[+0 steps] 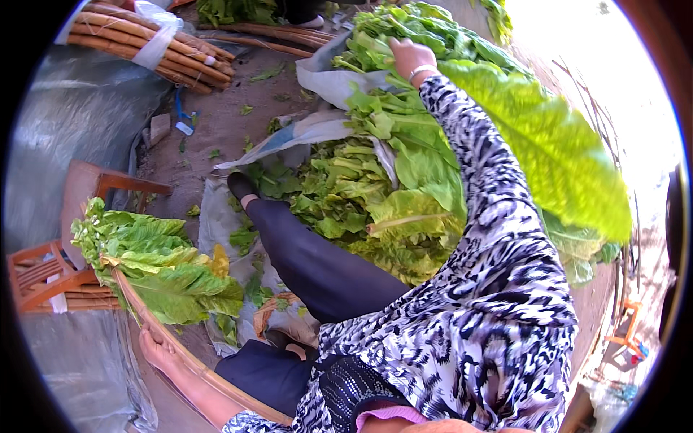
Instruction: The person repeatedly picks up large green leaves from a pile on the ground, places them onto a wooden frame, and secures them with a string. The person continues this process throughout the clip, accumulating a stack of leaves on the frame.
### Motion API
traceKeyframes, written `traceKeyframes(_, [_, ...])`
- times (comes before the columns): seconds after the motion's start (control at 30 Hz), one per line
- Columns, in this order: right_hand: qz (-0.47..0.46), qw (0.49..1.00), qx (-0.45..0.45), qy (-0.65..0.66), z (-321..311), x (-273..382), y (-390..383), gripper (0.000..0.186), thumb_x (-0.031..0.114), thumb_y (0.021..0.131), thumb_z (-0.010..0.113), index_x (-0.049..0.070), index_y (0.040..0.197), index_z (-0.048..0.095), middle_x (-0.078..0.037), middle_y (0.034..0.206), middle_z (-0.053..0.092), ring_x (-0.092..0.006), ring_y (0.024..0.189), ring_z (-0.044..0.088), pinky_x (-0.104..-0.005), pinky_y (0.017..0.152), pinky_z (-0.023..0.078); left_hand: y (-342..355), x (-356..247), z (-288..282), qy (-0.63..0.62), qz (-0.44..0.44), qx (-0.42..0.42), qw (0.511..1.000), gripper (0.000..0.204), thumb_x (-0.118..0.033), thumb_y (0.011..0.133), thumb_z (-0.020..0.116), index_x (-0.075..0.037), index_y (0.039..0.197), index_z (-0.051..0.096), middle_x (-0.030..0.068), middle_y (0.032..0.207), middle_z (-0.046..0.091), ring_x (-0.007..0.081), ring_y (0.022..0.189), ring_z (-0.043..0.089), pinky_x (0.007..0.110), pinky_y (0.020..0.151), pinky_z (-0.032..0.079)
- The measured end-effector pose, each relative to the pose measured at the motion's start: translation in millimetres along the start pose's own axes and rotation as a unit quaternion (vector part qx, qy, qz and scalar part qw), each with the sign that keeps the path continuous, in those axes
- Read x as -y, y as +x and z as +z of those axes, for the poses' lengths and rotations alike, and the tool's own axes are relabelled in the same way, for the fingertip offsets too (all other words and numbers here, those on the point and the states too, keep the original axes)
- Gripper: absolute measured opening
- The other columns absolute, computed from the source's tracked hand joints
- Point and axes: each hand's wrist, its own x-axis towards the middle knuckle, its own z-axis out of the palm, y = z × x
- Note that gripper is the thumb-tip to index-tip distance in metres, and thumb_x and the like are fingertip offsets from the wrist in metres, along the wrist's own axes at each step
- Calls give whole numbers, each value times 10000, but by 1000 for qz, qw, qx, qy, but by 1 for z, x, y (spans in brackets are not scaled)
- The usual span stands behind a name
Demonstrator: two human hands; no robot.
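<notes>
Head view: touching a long wooden pole (189, 359) with the curled fingers of the left hand (160, 350); cannot tell how tightly. Reaching with the right hand (413, 58) to the top of a heap of tobacco leaves (426, 162), just beside one large yellow-green leaf (556, 141); cannot tell whether wide or closed on anything there. Clustered at the pole's far end: a leafy bunch (177, 285).
</notes>
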Motion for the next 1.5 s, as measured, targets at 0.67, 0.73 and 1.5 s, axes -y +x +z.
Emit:
traceKeyframes(0.67, [-44, 744, -108, 658, -192, 43, -99, 307, 168, 688, 780, 27, 917, 632, -15, 823, 655, -55, 728, 568, -249, 671, 474, -34, -15, 8, 32, 36, -40, 998, 243, -246, 822, 602, -27, 924, 632, -10, 684, 463, 86, 603, 416, 224, 510, 320])
traceKeyframes(0.73, [-173, 746, -16, 643, -223, 116, -118, 352, 209, 667, 786, 36, 927, 623, -41, 808, 656, -106, 718, 597, -276, 690, 482, -36, -18, 4, 84, 81, 36, 993, 265, -241, 823, 588, -42, 990, 641, 17, 720, 507, 110, 620, 445, 245, 560, 371])
traceKeyframes(1.5, [-571, 566, 434, 405, -260, 421, -250, 615, 261, 673, 769, 10, 1174, 515, -165, 928, 638, -239, 873, 609, -321, 766, 462, -105, -50, 2, -136, 100, 261, 951, 287, -70, 788, 640, -9, 1052, 546, 18, 884, 563, 66, 734, 557, 211, 644, 490])
